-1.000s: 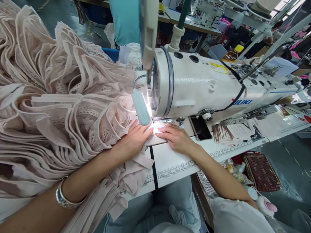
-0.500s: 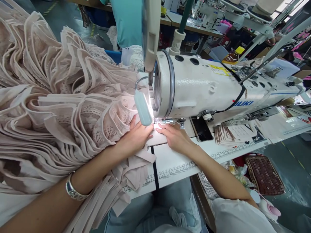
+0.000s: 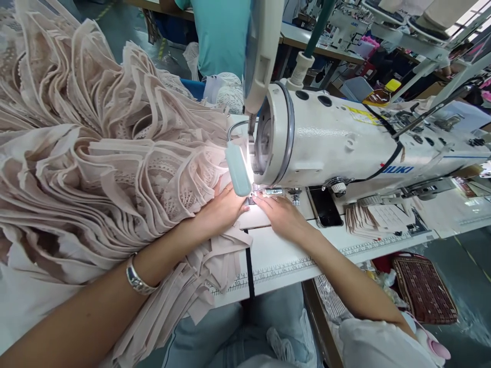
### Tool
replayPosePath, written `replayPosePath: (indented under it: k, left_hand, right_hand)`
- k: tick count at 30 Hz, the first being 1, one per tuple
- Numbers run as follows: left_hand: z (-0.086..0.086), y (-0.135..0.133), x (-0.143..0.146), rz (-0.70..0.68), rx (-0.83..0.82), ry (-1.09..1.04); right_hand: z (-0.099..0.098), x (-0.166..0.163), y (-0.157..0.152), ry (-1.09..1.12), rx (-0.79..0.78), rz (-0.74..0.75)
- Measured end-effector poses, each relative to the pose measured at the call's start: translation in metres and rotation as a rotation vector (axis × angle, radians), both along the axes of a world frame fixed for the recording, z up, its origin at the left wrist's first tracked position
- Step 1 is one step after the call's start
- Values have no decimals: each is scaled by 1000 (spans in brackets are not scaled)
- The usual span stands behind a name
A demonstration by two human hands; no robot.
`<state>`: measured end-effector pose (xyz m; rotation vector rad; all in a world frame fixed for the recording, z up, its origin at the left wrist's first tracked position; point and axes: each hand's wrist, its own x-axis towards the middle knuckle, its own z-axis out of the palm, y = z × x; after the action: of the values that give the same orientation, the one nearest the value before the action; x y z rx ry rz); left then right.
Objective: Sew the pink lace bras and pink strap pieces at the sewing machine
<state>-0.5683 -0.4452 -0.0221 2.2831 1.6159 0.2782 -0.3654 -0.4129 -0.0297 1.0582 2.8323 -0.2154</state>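
Beside the needle area of a white sewing machine [image 3: 322, 138], my left hand [image 3: 224, 208] holds the edge of a beige lace garment [image 3: 205, 171]. A small pale-green lamp [image 3: 238, 171] hides some of its fingertips. My right hand [image 3: 282, 214] lies flat on the machine bed from the other side, fingers stretched toward the presser foot, fingertips by the brightly lit cloth. The two hands nearly meet there. The stitching point itself is hidden by the lamp and glare.
A large heap of beige lace garments [image 3: 111, 153] covers the left side. Right of my hand lie a phone [image 3: 326, 207] and a stack of beige cut pieces [image 3: 360, 220]. A measuring tape [image 3: 284, 271] runs along the table's front edge. A person in teal [image 3: 220, 38] is behind.
The whole view has shifted, so machine and hands appear farther right. Both hands remain by the needle area, with little visible change in their pose.
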Motion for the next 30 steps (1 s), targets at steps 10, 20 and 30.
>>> replayPosePath:
  k: [10, 20, 30]
  left_hand:
    - [1, -6, 9, 66, 162, 258]
    - [-4, -6, 10, 30, 305, 194]
    - [0, -3, 7, 22, 148, 119]
  right_hand:
    - [-2, -1, 3, 35, -42, -102]
    - [1, -4, 8, 92, -133, -276]
    - [1, -1, -2, 83, -30, -243]
